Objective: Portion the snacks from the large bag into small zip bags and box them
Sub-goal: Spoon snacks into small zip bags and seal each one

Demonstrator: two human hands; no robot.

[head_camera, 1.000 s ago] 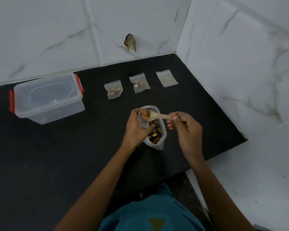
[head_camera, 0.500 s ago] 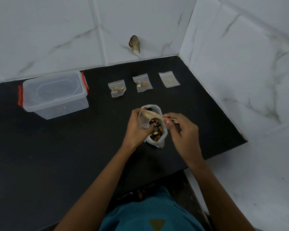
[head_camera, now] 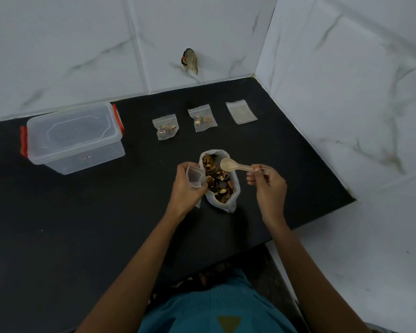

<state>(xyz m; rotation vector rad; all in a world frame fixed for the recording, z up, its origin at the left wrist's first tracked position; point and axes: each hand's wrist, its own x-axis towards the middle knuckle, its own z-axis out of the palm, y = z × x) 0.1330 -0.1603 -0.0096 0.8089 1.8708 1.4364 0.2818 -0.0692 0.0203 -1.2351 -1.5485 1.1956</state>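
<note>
So the spoon (head_camera: 238, 166) is empty now and has swung back out over the large bag (head_camera: 222, 188), which sits on the worktop (head_camera: 82, 224) between the hands. The right hand (head_camera: 268, 186) pinches the spoon handle. The left hand (head_camera: 186, 188) is curled round a small zip bag (head_camera: 194, 176) just beside the big one, so that scoop looks delivered. Further back: two filled bags (head_camera: 165, 128), then the lidded box (head_camera: 73, 138).

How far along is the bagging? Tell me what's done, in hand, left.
Done: two filled zip bags lie on the counter. In hand: the left hand holds a small zip bag, the right hand an empty spoon over the large bag. Left: the flat empty bag, then boxing; the box is lidded.
</note>
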